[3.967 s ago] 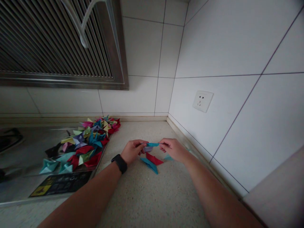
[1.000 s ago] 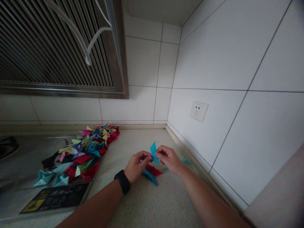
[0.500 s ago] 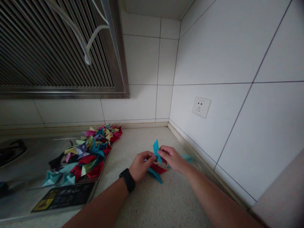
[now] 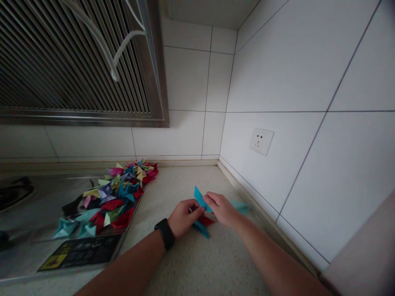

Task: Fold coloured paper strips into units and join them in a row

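Observation:
A bright blue folded paper [image 4: 200, 198] is tilted up between my two hands above the counter. My right hand [image 4: 221, 207] pinches it from the right, thumb on its face. The fingers of my left hand [image 4: 185, 216], with a black watch on that wrist, are closed at the paper's lower edge; the fingertips partly hide that contact. Under and beside my hands lie a red folded paper [image 4: 206, 220] and a darker blue folded paper [image 4: 201, 229]. Behind my right hand, a pale teal paper [image 4: 241, 207] rests on the counter, partly covered.
On the left, a heap of colourful folded paper pieces [image 4: 115, 199] lies on the metal stove top [image 4: 21, 246], by a black and yellow label [image 4: 82, 253]. A range hood [image 4: 77, 119] hangs above. Tiled walls meet behind the counter [image 4: 182, 176]; the right one has a socket [image 4: 261, 141].
The bright blue paper has tipped over to the left, from nearly upright to slanting. My right hand has shifted slightly and turned with it. The camera view has moved a little.

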Demonstrator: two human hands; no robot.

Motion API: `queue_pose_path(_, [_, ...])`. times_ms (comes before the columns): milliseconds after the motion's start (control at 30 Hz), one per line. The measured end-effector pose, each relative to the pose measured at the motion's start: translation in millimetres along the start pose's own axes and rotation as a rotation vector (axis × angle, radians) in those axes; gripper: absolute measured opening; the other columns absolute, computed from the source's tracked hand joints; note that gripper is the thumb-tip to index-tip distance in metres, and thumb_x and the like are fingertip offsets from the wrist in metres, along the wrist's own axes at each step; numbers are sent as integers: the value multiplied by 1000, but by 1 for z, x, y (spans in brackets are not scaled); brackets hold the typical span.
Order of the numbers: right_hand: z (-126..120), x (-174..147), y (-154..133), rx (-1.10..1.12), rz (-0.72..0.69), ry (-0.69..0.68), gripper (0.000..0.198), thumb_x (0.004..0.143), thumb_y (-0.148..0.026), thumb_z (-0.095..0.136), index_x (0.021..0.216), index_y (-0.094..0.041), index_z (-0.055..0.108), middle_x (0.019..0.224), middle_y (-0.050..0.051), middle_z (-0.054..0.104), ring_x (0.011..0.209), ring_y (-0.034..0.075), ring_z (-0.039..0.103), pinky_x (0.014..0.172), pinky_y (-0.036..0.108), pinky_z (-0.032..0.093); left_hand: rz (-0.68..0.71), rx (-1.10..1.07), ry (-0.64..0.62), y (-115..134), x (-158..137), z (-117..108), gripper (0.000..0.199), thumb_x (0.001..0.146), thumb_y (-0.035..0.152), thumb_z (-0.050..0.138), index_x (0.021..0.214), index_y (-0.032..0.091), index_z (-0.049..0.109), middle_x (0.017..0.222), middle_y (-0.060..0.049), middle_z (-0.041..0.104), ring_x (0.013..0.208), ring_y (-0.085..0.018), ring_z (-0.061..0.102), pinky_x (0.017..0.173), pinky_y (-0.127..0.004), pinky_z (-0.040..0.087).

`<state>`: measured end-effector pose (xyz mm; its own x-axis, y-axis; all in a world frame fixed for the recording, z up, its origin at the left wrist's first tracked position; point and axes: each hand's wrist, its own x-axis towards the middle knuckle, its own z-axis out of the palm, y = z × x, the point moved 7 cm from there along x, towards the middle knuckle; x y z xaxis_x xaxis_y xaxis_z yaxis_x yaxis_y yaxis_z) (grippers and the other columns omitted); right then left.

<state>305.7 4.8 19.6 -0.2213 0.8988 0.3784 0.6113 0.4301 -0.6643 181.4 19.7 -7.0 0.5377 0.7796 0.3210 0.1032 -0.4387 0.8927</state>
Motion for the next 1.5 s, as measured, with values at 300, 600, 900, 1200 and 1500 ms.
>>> queue_pose_path(300, [2,-1,0,76,26,-17,43,95,-49,37,71,-17,52,62,-2,47,61,12,44,57,23,32,10,-39,-17,0,0,0,29,86,40,57,77,13,61,68,-2,59,60,-11,49,58,-22,37])
queue_pose_path(600, [4,-2,0,164,51,-50,46,92,-56,37,72,-18,53,63,-2,46,61,12,44,56,23,33,18,-99,-6,-1,0,0,32,84,43,58,73,13,61,64,-1,54,59,-11,46,58,-24,35])
queue_pose_path(900, [1,-2,-3,117,26,-57,42,94,-52,38,71,-18,50,62,-3,43,61,11,41,56,23,31,30,-104,7,-3,2,-1,30,84,42,57,75,14,59,66,0,53,63,-12,47,62,-24,36])
queue_pose_path(1200, [6,-5,-2,316,124,-105,35,91,-52,42,77,-21,47,56,-6,44,49,10,41,48,22,32,16,-187,-30,-6,0,0,28,83,40,59,77,13,59,69,-2,56,65,-13,51,63,-25,39])
queue_pose_path(1500, [13,-4,-2,463,173,-141,32,90,-50,45,76,-21,44,55,-6,43,47,9,39,45,21,32,-27,-284,-20,-5,2,-4,35,85,44,56,70,13,57,60,-1,56,55,-11,50,57,-23,38])
